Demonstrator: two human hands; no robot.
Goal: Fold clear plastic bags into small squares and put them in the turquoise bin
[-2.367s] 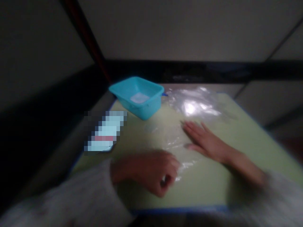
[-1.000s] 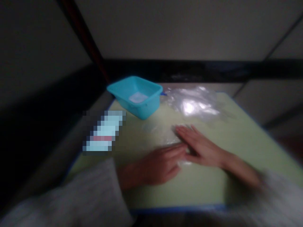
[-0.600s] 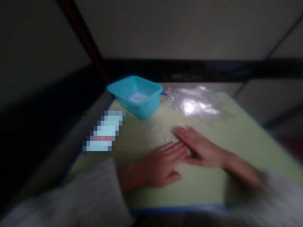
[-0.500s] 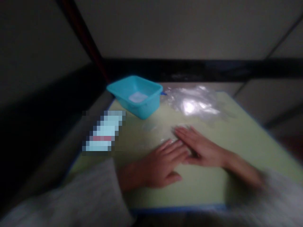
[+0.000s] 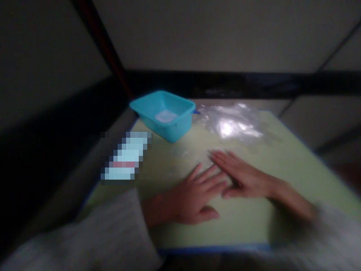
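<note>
- Plastic film (image 5: pixel 184 153), clear, lies at and just beyond the fingertips.
- Left hand (image 5: pixel 191 199): palm down, fingers spread apart.
- Right hand (image 5: pixel 248 177): fingers together, beside the left fingertips; whether touching, I cannot tell.
- Shiny plastic pile (image 5: pixel 235 127): beyond the right fingers.
- Turquoise basin (image 5: pixel 180 130): beyond the left fingers.

Place: dim indoor corner, home or small workroom, view not settling which | Walls: pale panels (image 5: pixel 211 37) are rising behind, a reddish strip (image 5: pixel 106 49) is slanting down, a dark band (image 5: pixel 324 83) is running across | Furniture: a yellow-green desk (image 5: pixel 245 226) is carrying a turquoise basin (image 5: pixel 182 130) and clear plastic (image 5: pixel 235 124)
</note>
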